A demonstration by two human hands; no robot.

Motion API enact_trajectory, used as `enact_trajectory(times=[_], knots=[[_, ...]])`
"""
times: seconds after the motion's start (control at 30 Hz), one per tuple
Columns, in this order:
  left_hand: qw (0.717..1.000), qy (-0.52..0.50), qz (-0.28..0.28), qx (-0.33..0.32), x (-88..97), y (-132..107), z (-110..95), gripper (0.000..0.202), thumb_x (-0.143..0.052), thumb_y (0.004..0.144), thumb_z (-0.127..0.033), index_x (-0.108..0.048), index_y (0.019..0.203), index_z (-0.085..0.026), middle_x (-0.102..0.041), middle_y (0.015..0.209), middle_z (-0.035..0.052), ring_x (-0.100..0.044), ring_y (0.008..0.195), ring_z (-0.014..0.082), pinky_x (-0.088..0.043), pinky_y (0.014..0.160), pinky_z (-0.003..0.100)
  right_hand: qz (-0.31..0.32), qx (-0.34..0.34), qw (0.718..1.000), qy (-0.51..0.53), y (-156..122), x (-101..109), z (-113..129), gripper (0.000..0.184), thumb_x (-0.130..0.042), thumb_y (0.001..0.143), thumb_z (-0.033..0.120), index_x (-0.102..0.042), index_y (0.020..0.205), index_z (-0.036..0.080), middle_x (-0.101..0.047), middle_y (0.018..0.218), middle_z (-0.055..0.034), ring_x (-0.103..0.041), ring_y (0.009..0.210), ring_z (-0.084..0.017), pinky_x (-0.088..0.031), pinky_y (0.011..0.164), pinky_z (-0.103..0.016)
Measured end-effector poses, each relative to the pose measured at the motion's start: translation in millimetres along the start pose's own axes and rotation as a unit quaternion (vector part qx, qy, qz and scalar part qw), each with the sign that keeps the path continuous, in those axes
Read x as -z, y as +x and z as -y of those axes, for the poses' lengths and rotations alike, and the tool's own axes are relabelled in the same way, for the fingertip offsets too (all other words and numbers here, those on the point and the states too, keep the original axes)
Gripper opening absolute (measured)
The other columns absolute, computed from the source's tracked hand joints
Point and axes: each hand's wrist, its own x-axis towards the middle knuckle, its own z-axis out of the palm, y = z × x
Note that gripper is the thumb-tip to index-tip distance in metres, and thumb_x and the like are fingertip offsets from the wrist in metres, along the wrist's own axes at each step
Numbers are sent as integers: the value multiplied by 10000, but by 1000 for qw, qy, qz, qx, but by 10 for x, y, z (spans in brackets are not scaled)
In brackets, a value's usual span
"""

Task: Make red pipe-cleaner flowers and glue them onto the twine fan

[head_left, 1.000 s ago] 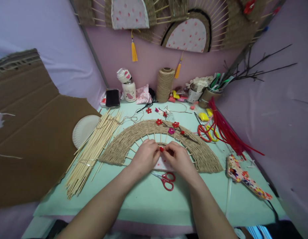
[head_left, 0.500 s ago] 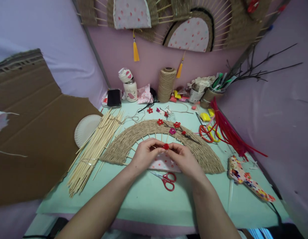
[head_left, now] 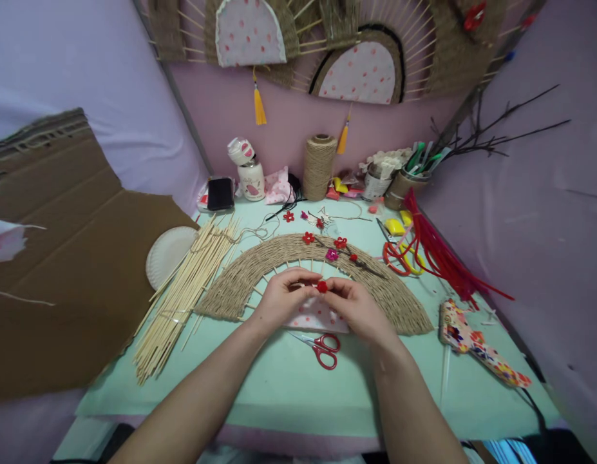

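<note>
Between my fingertips is a small red piece point(head_left: 322, 287), round and fuzzy-looking, perhaps a bud or flower; its exact kind is hard to make out. My left hand point(head_left: 286, 296) pinches it from the left, and my right hand point(head_left: 359, 306) grips its other side. Both hands are over a twine-woven fan point(head_left: 240, 280) lying on the table, and they cover part of its dotted white centre cloth point(head_left: 312, 318). On the fan's upper band lies a dark twig point(head_left: 370, 266) with red flowers point(head_left: 341, 242) and a magenta flower point(head_left: 331, 255). Red-handled scissors point(head_left: 326, 351) rest just below.
A bundle of bamboo sticks point(head_left: 182, 309) and cardboard point(head_left: 76, 277) lie to the left. At the right are red pipe cleaners point(head_left: 433, 251), larger scissors point(head_left: 397, 258) and a flower-patterned glue gun point(head_left: 472, 341). A twine spool point(head_left: 319, 167) and a white bottle point(head_left: 251, 179) stand behind.
The view has shifted slightly. Both hands stay in nearly the same place, and a little more of the red piece shows between the fingertips.
</note>
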Motion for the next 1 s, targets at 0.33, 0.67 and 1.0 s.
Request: enact_trajectory(times=[0.33, 0.67, 1.0], knots=[[979, -193, -24, 67, -109, -4, 162, 119, -728, 657, -212, -731, 769, -172, -685, 902, 51, -615, 873, 161, -480, 842, 305, -82, 74, 992, -57, 55, -52, -101, 155, -638, 740, 317, -654, 690, 171, -616, 642, -2, -540, 592, -138, -417, 559, -250], [988, -45, -135, 62, -118, -30, 133, 134, -673, 709, -243, -751, 805, -191, -742, 845, 46, -661, 819, 175, -512, 776, 289, -152, 167, 965, -130, 20, -56, -30, 138, -629, 794, 312, -677, 786, 183, -649, 821, -48, -595, 731, -167, -474, 639, -282], [975, -162, -104, 114, -141, -7, 113, 143, -747, 630, -256, -748, 738, -163, -715, 689, 32, -628, 649, 145, -505, 666, 267, -125, 148, 976, -101, 25, -40, -28, 151, -579, 818, 301, -664, 753, 195, -633, 775, -27, -582, 700, -163, -461, 591, -265]])
